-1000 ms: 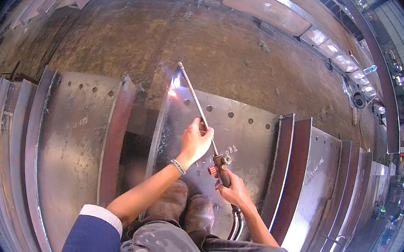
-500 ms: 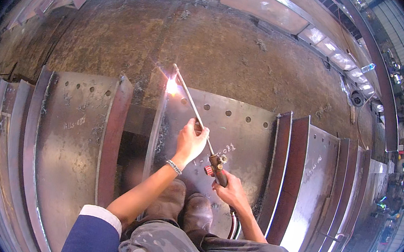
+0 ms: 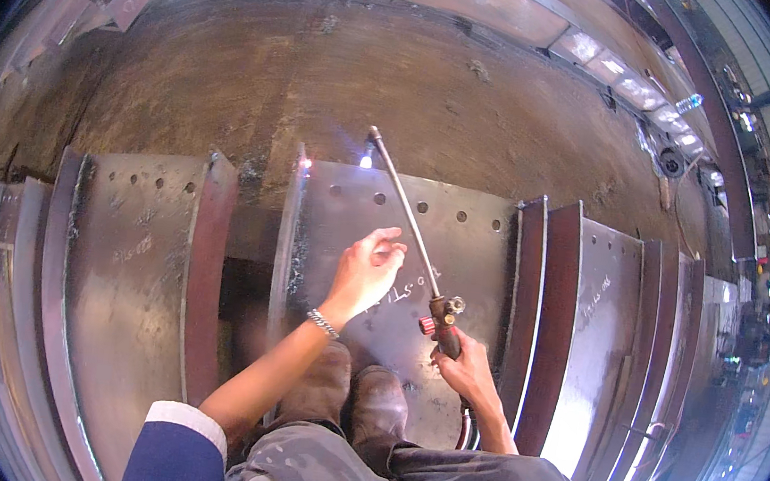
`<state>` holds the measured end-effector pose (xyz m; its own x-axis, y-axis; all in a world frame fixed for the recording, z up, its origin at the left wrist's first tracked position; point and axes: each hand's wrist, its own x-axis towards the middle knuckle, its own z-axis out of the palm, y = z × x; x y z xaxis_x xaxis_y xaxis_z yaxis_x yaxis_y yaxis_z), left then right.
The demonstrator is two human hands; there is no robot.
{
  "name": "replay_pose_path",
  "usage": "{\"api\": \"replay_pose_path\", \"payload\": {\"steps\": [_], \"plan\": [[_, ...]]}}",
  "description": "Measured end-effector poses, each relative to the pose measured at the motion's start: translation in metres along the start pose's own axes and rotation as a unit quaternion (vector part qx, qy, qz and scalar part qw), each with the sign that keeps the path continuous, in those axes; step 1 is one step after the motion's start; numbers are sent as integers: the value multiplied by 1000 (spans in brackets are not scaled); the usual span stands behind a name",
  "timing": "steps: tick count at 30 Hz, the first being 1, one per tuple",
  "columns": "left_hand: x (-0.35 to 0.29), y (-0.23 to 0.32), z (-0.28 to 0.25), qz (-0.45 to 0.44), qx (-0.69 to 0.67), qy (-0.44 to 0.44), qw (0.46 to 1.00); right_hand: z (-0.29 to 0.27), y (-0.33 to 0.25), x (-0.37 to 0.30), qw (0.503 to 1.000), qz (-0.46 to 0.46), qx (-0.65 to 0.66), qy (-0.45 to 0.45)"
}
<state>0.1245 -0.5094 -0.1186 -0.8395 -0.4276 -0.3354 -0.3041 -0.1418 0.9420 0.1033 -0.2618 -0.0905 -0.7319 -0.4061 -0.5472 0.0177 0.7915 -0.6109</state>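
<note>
The left hand [image 3: 367, 272] has just let go, half-open and empty; the right hand [image 3: 467, 369] grips the long silver-tubed torch [image 3: 406, 213] mid-frame, its flame [image 3: 366, 161] off the grey steel beam's [image 3: 477, 270] glowing corner [image 3: 306, 166]: heating there seems paused.

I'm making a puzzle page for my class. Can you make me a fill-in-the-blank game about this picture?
1. The bare right hand grips the long metal torch by its dark ____.
2. The bare left hand, not gripping the torch, has a silvery chain ____ around its wrist.
3. A row of round ____ runs near the far edge of the flat grey steel plate.
4. The person's feet wear brown leather ____.

Missing words: handle; bracelet; holes; boots.
</note>
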Motion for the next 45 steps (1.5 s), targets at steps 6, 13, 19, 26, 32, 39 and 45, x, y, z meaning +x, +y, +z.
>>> {"api": "replay_pose_path", "payload": {"steps": [6,13,19,26,32,39,45], "plan": [[-20,16,-56,137,-53,57,987,-35,28,-32,994,63,39,82],[-39,-7,-156,68,35,257,963,-61,44,-57,970,141,56,189],[-61,-34,-195,38,79,306,948,-56,51,-62,974,132,17,182],[-78,-45,-198,20,89,306,948,-33,35,-68,989,20,35,143],[-93,-56,-178,-7,98,267,959,-21,21,-59,993,-19,1,114],[-111,-70,-152,-53,88,243,964,-21,37,-62,983,11,7,184],[-111,-73,-141,-54,74,237,967,-28,59,-65,968,66,-5,242]]}}
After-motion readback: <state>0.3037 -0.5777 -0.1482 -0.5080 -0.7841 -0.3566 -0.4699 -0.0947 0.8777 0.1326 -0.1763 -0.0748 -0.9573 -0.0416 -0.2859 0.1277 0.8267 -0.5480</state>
